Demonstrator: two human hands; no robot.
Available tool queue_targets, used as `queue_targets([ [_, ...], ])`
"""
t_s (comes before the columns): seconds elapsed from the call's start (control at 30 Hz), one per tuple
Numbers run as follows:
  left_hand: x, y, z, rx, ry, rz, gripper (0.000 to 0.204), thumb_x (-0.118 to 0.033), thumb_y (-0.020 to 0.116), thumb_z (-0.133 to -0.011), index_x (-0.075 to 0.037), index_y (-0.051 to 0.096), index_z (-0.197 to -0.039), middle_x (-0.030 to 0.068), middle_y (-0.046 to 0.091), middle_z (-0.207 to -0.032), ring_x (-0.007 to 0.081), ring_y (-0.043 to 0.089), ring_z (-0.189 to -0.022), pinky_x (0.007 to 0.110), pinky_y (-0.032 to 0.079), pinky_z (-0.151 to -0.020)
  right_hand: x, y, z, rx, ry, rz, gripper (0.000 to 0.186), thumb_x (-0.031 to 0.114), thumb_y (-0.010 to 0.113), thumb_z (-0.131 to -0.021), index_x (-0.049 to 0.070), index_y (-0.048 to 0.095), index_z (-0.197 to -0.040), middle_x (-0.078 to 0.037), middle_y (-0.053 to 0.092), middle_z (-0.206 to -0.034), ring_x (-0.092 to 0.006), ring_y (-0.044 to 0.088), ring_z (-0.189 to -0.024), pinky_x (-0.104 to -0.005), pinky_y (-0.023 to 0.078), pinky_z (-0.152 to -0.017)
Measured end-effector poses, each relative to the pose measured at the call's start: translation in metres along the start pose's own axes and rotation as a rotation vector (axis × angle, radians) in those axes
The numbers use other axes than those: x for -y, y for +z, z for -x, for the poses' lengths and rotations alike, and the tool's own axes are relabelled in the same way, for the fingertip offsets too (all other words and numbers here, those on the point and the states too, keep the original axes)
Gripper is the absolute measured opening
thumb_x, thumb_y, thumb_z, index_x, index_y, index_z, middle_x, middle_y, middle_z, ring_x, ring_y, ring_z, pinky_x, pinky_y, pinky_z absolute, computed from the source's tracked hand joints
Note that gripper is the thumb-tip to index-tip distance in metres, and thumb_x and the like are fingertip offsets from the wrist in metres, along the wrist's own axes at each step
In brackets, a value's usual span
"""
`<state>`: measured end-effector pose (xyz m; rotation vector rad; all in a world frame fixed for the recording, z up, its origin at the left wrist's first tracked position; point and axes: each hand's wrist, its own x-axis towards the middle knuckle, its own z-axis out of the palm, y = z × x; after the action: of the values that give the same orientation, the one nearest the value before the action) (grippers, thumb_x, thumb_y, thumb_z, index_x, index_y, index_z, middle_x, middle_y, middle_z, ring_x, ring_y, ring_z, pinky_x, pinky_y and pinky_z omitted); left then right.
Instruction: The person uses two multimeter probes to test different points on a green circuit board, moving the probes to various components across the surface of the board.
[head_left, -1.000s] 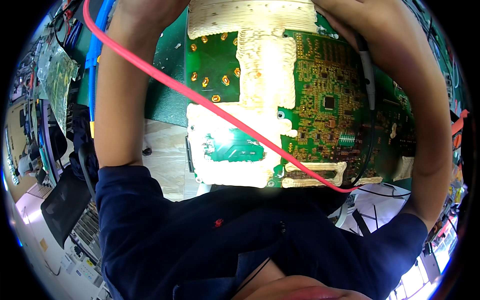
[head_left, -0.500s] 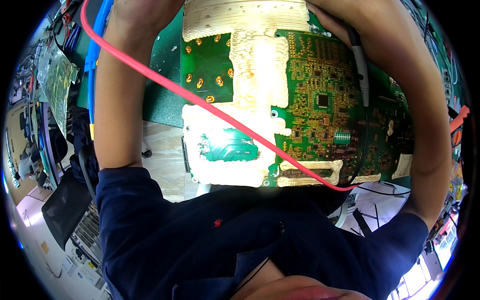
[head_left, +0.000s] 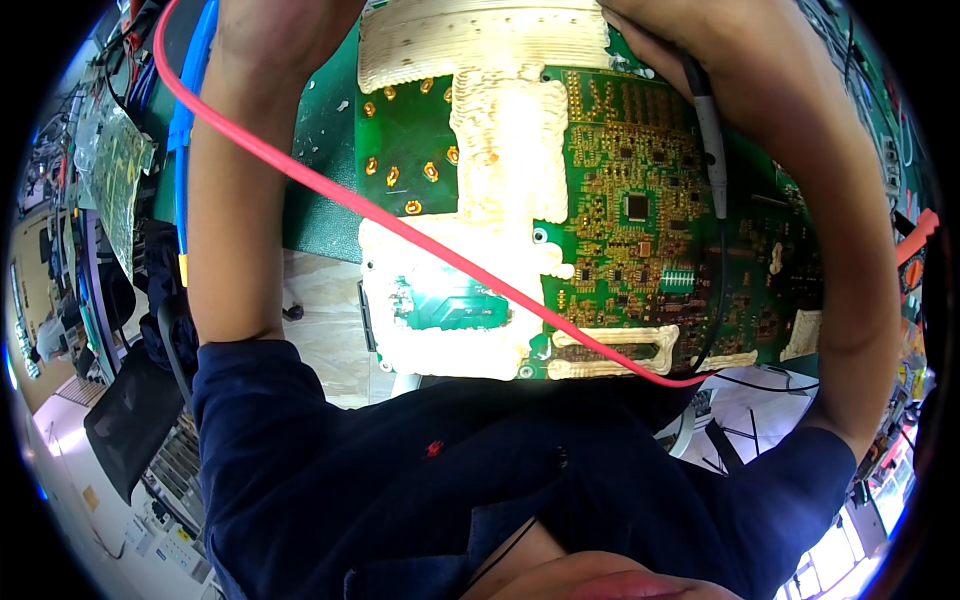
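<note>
The cream-coated green board (head_left: 600,235) shifted left, right hand (head_left: 690,35) gripping a probe (head_left: 712,150), left hand's (head_left: 300,20) hold unclear.

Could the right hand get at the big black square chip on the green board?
Probably yes: nothing visible covers the chip, and the right hand is at the board, though it seems to hold a grey pen-shaped tool.

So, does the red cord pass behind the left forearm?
No, the red cord crosses in front of the left forearm, then slants on across the board.
</note>
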<state>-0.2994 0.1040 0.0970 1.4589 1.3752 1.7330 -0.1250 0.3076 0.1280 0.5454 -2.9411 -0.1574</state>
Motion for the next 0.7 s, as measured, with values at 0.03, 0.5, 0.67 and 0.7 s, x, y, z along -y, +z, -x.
queue_targets([
  [0.03,0.001,0.0,-0.003,0.008,0.006,0.011,0.038,-0.016,0.041,-0.096,0.013,0.064,-0.103,0.0262,0.07,-0.09,0.0287,0.07,-0.082,0.034,0.055,-0.073,-0.004,-0.004,0.001,0.017,-0.005,-0.03,0.012,0.012,0.063,-0.085,0.008,0.061,-0.074,-0.009,0.055,-0.062,-0.0268,0.062,-0.059,-0.041,0.048,-0.056],
  [0.5,-0.001,0.0,-0.002,-0.042,-0.035,0.044,0.038,-0.017,0.043,-0.093,0.013,0.065,-0.101,0.0271,0.071,-0.089,0.029,0.071,-0.08,0.033,0.056,-0.072,-0.035,0.01,-0.004,-0.106,-0.051,-0.415,0.016,0.016,0.078,-0.086,0.0,0.075,-0.089,-0.015,0.069,-0.071,-0.033,0.069,-0.063,-0.0409,0.053,-0.058],
  [0.67,0.002,0.001,-0.002,-0.055,-0.049,0.068,0.038,-0.016,0.042,-0.093,0.013,0.064,-0.102,0.0281,0.071,-0.089,0.0291,0.071,-0.081,0.033,0.056,-0.072,-0.02,0.001,0.002,-0.062,-0.062,-0.129,0.016,0.015,0.07,-0.086,0.002,0.072,-0.095,-0.013,0.066,-0.075,-0.0317,0.068,-0.07,-0.0402,0.054,-0.061],
  [0.7,0.003,0.002,-0.002,-0.049,-0.049,0.072,0.038,-0.016,0.041,-0.093,0.013,0.064,-0.103,0.0284,0.071,-0.089,0.0293,0.071,-0.081,0.033,0.056,-0.073,-0.015,0.001,0.003,-0.068,-0.071,-0.059,0.016,0.014,0.069,-0.085,0.002,0.071,-0.096,-0.012,0.066,-0.075,-0.0314,0.068,-0.071,-0.0401,0.054,-0.062],
])
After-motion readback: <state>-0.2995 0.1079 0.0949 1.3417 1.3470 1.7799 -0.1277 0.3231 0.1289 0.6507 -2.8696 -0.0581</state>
